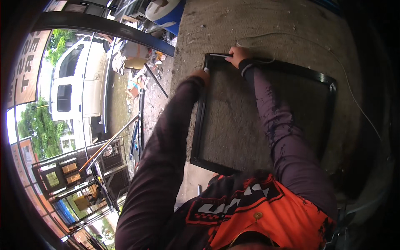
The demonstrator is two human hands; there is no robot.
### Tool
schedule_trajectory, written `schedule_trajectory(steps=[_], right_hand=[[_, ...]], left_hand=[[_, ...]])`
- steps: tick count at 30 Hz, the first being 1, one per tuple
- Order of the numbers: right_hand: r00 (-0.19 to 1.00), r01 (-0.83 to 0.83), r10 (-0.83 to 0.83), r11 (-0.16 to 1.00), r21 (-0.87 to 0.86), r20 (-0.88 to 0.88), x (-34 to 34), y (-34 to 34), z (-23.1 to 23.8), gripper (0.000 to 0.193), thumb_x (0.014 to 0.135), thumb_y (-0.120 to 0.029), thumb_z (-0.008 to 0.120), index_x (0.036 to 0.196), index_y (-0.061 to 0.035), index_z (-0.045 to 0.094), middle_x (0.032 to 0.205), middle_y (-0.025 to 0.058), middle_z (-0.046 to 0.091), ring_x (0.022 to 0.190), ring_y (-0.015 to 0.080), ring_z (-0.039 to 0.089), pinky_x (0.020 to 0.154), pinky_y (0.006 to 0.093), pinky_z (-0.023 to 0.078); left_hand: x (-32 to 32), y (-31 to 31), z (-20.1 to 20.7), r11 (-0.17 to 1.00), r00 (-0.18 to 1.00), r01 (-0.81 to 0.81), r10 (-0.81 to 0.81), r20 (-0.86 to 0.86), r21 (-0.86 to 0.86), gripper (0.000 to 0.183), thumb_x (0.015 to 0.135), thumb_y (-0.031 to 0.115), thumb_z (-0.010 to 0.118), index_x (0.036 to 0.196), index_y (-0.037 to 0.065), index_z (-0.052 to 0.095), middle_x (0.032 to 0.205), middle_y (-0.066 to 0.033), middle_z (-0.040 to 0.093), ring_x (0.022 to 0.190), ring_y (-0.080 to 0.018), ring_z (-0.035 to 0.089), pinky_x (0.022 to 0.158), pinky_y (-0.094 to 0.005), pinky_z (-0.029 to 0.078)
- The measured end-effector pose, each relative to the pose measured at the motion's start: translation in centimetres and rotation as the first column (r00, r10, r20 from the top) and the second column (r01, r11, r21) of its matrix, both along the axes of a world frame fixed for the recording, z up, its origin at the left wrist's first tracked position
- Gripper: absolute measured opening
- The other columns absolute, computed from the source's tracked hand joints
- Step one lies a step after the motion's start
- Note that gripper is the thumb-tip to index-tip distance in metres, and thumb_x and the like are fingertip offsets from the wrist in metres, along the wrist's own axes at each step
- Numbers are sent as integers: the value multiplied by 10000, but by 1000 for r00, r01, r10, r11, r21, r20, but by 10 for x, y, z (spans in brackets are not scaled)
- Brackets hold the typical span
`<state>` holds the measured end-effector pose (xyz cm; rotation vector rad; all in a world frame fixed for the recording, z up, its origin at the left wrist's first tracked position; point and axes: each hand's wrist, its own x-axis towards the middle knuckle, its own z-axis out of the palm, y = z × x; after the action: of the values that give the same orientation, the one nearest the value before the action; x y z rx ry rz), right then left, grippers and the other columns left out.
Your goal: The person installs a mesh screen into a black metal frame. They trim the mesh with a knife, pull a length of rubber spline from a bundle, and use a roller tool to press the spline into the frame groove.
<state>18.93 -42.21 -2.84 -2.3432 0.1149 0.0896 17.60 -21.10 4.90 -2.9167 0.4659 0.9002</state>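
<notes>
Head view shows a glossy black rectangular frame [200, 112], right fingers [232, 56] gripping it, left fingers [203, 73] too blurred to tell.

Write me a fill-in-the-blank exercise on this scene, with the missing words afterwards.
1. The frame is coloured ____.
2. The vehicle's body is coloured ____.
3. The right hand is farther from the vehicle than the ____ hand.
4. The container at the top is white and ____.

Missing words: black; white; left; blue.

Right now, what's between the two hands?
In the head view, a corner of the black rectangular frame lies between the left hand and right hand.
</notes>
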Motion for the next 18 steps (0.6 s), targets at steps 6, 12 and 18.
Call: schedule_trajectory(steps=[6, 12, 18], right_hand=[[997, 44, -34, 986, -163, 65, -17, 17, 23, 288, 784, -311, 786, 974, -120, 686, 927, 85, 680, 904, 293, 658, 768, 422, 516], [991, -34, 46, 995, -90, 129, -14, 12, 36, 166, 825, -224, 721, 961, -138, 681, 964, 102, 678, 933, 313, 654, 850, 441, 500], [779, 496, -274, 819, -287, 564, 1, -63, 88, 231, 903, -186, 537, 1056, -40, 629, 1140, 209, 631, 1155, 339, 569, 1021, 552, 378]], left_hand=[[-12, 24, -18, 966, 961, -260, 259, 93, -2, 487, 963, 399, 428, 1097, -5, 665, 1091, -271, 657, 1074, -400, 631, 917, -472, 502], [-25, 51, -44, 930, 930, -339, 354, 100, -139, 524, 963, 442, 421, 1114, 0, 659, 1127, -295, 635, 1102, -419, 609, 917, -484, 491], [-202, 138, -41, 453, 771, -575, 578, -266, -681, 401, 994, 343, 444, 841, -2, 577, 640, -122, 550, 608, -204, 552, 576, -378, 458]])
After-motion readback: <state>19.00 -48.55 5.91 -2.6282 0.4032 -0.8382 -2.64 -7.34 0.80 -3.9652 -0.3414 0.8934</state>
